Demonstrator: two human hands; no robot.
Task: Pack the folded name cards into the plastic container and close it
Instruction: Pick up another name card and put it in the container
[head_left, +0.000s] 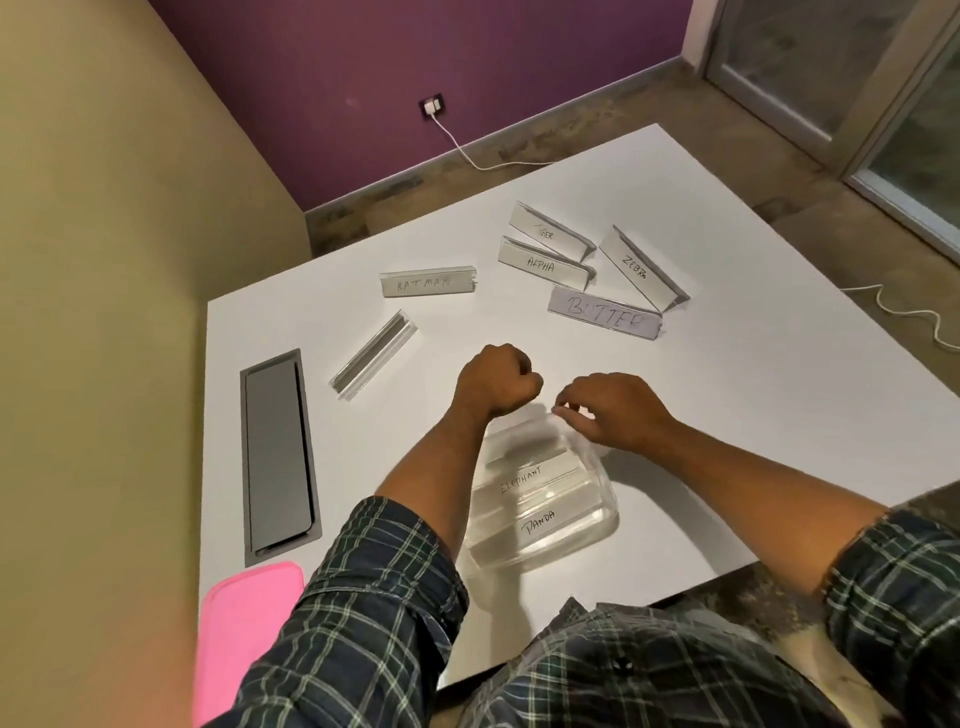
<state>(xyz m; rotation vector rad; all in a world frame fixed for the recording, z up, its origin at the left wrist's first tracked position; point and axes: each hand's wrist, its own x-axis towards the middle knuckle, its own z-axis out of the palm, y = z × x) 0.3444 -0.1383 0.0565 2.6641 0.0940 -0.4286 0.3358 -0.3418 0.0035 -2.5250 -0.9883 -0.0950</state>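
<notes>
A clear plastic container (597, 525) stands near the table's front edge, with the folded cards ELEPHANT (522, 479) and PANDA (538, 521) lying inside. My left hand (496, 382) is a closed fist at the container's far left rim; nothing shows in it. My right hand (615, 410) pinches the far rim with its fingertips. Loose on the table beyond are the cards BATMAN (428, 285), TIGER (550, 232), ALPHA (543, 264), ZEBRA (641, 269) and BUTTER (605, 313), plus one card (374, 353) turned with no name showing.
A grey cable hatch (278, 457) is set into the white table (753, 395) at the left. A pink cloth (244, 623) lies at the front left corner. Walls stand close on the left and behind; a white cable (914, 312) runs on the floor at right.
</notes>
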